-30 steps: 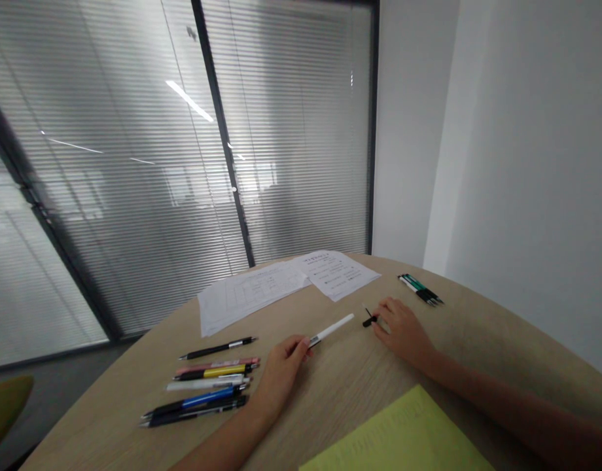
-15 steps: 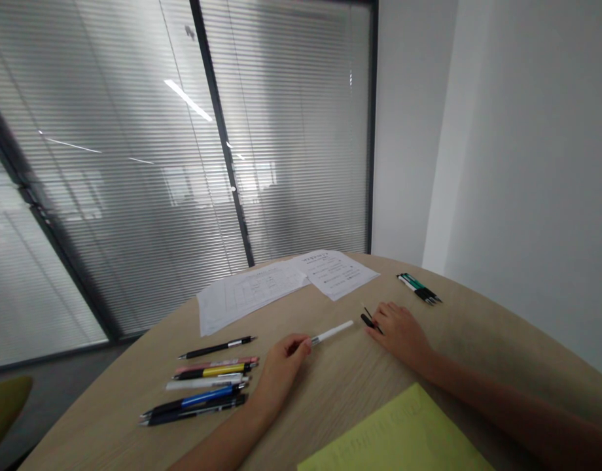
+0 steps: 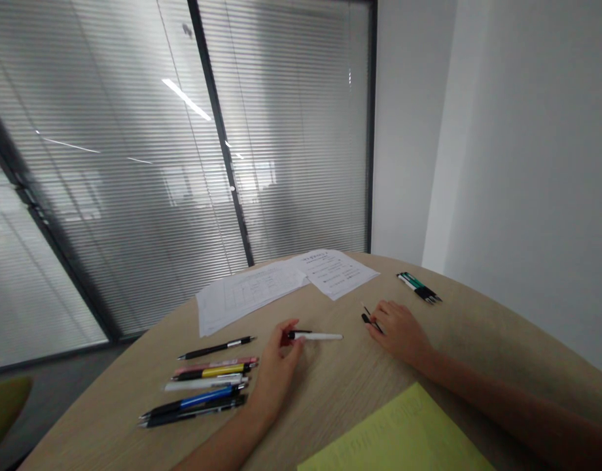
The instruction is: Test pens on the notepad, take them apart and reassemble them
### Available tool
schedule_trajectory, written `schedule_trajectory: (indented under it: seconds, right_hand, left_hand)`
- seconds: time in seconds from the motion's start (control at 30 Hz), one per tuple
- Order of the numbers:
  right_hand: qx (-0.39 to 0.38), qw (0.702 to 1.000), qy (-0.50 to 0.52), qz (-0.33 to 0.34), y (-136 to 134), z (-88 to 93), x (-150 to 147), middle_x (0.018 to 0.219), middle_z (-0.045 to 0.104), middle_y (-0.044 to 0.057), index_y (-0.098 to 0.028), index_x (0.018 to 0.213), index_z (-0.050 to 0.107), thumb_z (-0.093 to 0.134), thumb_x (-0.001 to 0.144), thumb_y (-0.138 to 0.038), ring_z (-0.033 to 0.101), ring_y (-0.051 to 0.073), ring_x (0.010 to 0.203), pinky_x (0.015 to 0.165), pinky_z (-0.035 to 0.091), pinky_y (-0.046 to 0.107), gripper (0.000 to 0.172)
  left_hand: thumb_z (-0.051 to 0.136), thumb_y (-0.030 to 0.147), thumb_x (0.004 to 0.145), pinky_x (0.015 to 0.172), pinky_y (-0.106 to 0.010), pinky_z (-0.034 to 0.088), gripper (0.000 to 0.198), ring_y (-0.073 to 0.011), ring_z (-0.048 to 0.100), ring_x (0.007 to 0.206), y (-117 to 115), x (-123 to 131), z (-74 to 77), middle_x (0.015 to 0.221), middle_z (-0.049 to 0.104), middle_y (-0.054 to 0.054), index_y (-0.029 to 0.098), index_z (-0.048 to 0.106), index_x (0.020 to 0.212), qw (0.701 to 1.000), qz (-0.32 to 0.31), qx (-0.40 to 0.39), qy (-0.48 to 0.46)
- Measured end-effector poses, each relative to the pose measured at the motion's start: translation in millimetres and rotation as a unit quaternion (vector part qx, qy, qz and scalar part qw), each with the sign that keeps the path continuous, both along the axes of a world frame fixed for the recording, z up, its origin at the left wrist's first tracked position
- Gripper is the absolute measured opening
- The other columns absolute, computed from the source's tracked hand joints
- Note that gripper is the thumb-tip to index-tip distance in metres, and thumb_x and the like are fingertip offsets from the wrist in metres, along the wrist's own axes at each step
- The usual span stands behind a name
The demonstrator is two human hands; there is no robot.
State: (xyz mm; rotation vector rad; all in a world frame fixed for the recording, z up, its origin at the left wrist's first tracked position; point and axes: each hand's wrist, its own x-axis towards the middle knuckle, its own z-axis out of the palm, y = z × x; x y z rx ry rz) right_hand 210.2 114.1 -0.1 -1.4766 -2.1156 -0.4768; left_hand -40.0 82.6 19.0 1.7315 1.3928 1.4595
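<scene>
My left hand (image 3: 277, 360) is closed around the black end of a white pen (image 3: 325, 336), low over the table. The pen's white barrel points right, and a black clip-like strip shows along its near end. My right hand (image 3: 398, 332) rests on the table with its fingers curled over a short black piece (image 3: 366, 318), which looks like a pen cap. A thin dark stick (image 3: 367, 309) like a pen refill pokes out past the same fingers; how they are gripped is partly hidden.
Left of my left hand lies a row of several pens (image 3: 207, 371). Several green, white and black pens (image 3: 419, 288) lie at the right. Printed sheets (image 3: 252, 294) cover the far side. A yellow paper (image 3: 394, 435) sits at the near edge of the round table (image 3: 517, 353).
The white pen has turned from slanting up to the right to nearly level. Its black end now shows at my left fingers, which have lifted slightly. My right hand has barely moved.
</scene>
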Motion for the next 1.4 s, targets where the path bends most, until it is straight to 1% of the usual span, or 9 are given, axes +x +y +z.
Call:
schedule_trajectory:
  seconds: [0.17, 0.3, 0.47, 0.7, 0.93, 1.03, 1.13, 1.23, 1.4]
  right_hand:
    - [0.02, 1.0, 0.006, 0.015, 3.3, -4.2, 2.2, 0.076, 0.058, 0.005, -0.018, 0.072, 0.057, 0.048, 0.077, -0.024, 0.051, 0.017, 0.077, 0.071, 0.036, 0.03, 0.011]
    - [0.028, 0.999, 0.005, 0.021, 4.0, -5.2, 3.1, 0.077, 0.058, 0.005, -0.019, 0.073, 0.057, 0.047, 0.078, -0.023, 0.051, 0.018, 0.078, 0.071, 0.036, 0.03, 0.011]
    - [0.029, 0.999, 0.009, 0.026, 3.4, -3.6, 2.8, 0.077, 0.058, 0.005, -0.019, 0.074, 0.057, 0.046, 0.078, -0.022, 0.051, 0.017, 0.077, 0.071, 0.036, 0.03, 0.012]
    - [0.023, 0.999, 0.02, 0.033, 2.9, -2.6, 2.2, 0.078, 0.058, 0.005, -0.018, 0.077, 0.058, 0.046, 0.078, -0.021, 0.05, 0.018, 0.077, 0.072, 0.037, 0.03, 0.012]
    - [0.024, 0.995, 0.022, 0.091, 1.0, -0.3, 1.3, 0.084, 0.06, 0.007, -0.019, 0.088, 0.06, 0.044, 0.078, -0.016, 0.052, 0.018, 0.082, 0.074, 0.04, 0.032, 0.019]
    - [0.011, 0.989, 0.008, 0.146, 0.1, -0.7, 0.9, 0.097, 0.061, 0.007, -0.021, 0.101, 0.058, 0.043, 0.077, -0.014, 0.052, 0.019, 0.091, 0.079, 0.04, 0.034, 0.029]
    - [-0.012, 0.981, -0.017, 0.191, 0.6, -2.4, 0.7, 0.114, 0.056, 0.006, -0.024, 0.114, 0.051, 0.044, 0.078, -0.018, 0.048, 0.019, 0.104, 0.087, 0.036, 0.037, 0.037]
    - [-0.036, 0.979, -0.03, 0.201, 2.1, -4.2, 0.0, 0.122, 0.051, 0.006, -0.023, 0.121, 0.046, 0.045, 0.08, -0.022, 0.044, 0.02, 0.111, 0.09, 0.035, 0.039, 0.041]
    - [-0.068, 0.976, -0.026, 0.206, 3.4, -4.0, -1.7, 0.12, 0.053, 0.008, -0.019, 0.12, 0.047, 0.046, 0.08, -0.024, 0.044, 0.02, 0.112, 0.09, 0.036, 0.039, 0.041]
  left_hand:
    - [0.053, 0.029, 0.069, 0.075, -0.033, 0.043, 0.03, -0.0179, 0.054, 0.077, -1.0, 0.8, -0.9, 0.09, 0.058, -0.005, 0.018, 0.052, 0.097, 0.998, -0.009, 0.05, -0.03]
    - [0.054, 0.026, 0.07, 0.075, -0.031, 0.043, 0.024, -0.0174, 0.054, 0.079, -5.7, 1.8, 2.9, 0.087, 0.057, -0.003, 0.019, 0.052, 0.094, 0.997, -0.015, 0.065, -0.037]
    - [0.051, 0.023, 0.074, 0.075, -0.029, 0.043, 0.014, -0.017, 0.054, 0.08, -10.9, 3.5, 6.1, 0.084, 0.056, -0.003, 0.019, 0.053, 0.087, 0.991, -0.05, 0.114, -0.037]
    - [0.049, 0.022, 0.077, 0.077, -0.029, 0.041, 0.012, -0.0169, 0.052, 0.082, -15.7, 4.8, 5.1, 0.085, 0.054, -0.004, 0.02, 0.052, 0.088, 0.986, -0.065, 0.155, -0.008]
    - [0.056, 0.034, 0.07, 0.074, -0.029, 0.042, 0.019, -0.0172, 0.054, 0.079, -13.1, 7.9, 6.5, 0.08, 0.054, -0.003, 0.02, 0.05, 0.082, 0.991, -0.054, 0.094, -0.076]
    - [0.06, 0.035, 0.064, 0.069, -0.028, 0.043, 0.023, -0.0166, 0.054, 0.074, -9.7, 9.0, 8.2, 0.076, 0.054, -0.001, 0.02, 0.049, 0.078, 0.991, -0.051, 0.054, -0.109]
    - [0.061, 0.034, 0.059, 0.063, -0.027, 0.042, 0.024, -0.0154, 0.053, 0.067, -6.3, 9.1, 9.8, 0.07, 0.054, 0.002, 0.02, 0.049, 0.074, 0.991, -0.036, 0.017, -0.129]
    - [0.059, 0.032, 0.058, 0.06, -0.025, 0.04, 0.022, -0.0141, 0.052, 0.062, -3.3, 8.4, 10.3, 0.067, 0.053, 0.003, 0.02, 0.049, 0.074, 0.989, -0.015, -0.007, -0.144]
    - [0.059, 0.03, 0.058, 0.059, -0.025, 0.039, 0.023, -0.0135, 0.051, 0.061, 0.5, 7.2, 7.6, 0.063, 0.052, 0.004, 0.018, 0.049, 0.074, 0.986, -0.026, -0.019, -0.161]
